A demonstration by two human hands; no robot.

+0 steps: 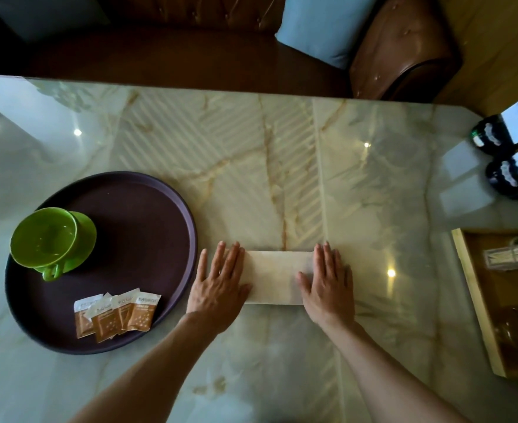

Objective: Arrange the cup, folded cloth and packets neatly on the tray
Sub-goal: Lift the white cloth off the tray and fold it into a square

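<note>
While the folded cloth (277, 277) lies on the marble table (373, 184) just right of the tray (148, 227), my left hand (219, 283) and right hand (327, 285) press its ends flat, fingers straight and close together; I should crease evenly, then lift it level onto the bare part of the tray; the cup (44, 238) and packets (115, 314) already sit there, so space is tight; a wooden box (477, 303) stands well apart.

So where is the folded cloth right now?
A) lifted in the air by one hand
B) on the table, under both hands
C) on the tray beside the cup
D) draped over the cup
B: the folded cloth lies flat on the marble table, right of the tray, with the left hand and right hand pressing its two ends.
</note>
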